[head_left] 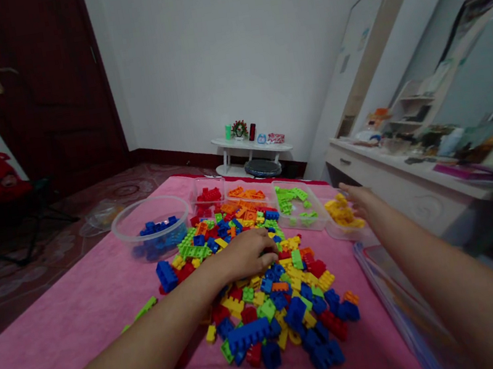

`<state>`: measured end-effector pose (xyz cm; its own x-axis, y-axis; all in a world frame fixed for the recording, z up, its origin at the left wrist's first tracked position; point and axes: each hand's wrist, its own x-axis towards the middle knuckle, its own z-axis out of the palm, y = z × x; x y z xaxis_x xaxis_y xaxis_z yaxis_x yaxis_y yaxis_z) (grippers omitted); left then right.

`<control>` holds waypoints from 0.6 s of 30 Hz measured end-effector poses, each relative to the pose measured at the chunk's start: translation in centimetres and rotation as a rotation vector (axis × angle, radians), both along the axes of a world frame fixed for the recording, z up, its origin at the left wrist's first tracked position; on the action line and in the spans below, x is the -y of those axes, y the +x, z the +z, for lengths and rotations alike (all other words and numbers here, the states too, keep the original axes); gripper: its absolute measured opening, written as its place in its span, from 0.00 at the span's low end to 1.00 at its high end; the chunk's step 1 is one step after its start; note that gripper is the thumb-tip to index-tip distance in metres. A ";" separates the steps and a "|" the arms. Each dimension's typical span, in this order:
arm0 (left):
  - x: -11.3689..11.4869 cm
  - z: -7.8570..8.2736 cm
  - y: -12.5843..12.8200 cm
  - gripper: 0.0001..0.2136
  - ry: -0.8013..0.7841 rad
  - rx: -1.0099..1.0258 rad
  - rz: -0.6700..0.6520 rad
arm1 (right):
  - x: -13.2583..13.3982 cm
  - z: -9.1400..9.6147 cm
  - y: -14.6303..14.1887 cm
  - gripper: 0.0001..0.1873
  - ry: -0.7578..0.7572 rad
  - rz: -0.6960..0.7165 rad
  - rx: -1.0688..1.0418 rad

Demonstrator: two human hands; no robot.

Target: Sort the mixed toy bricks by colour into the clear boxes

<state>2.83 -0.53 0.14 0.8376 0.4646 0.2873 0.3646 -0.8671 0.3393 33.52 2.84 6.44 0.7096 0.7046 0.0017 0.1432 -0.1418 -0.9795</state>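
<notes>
Toy bricks (279, 287) in 5 bright colours

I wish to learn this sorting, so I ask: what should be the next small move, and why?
Probably the left hand should pick a yellow brick from the mixed pile: many lie loose near it, and the right hand is by the tub of yellow bricks.

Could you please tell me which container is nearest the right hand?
The rightmost container, the one holding yellow bricks: the right hand is right beside it, while the other containers stand farther left and hold other colours.
</notes>
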 end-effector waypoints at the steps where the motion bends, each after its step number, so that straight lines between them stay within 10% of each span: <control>1: 0.0 0.0 0.0 0.09 0.000 0.002 -0.003 | 0.1 0.0 -0.5 0.06 -0.021 0.023 0.054; 10: 0.0 -0.2 0.0 0.09 0.029 -0.011 0.022 | 2.9 -3.2 -7.3 0.04 -0.177 0.730 0.686; 18: 0.0 -0.3 0.1 0.08 0.048 0.014 -0.007 | 3.8 -7.3 -7.4 0.18 -0.199 0.935 0.892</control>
<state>2.92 -0.52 -0.14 0.8363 0.4446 0.3208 0.3544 -0.8849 0.3023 26.16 -0.98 -0.86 -0.2371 0.9700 0.0536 0.8507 0.2339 -0.4708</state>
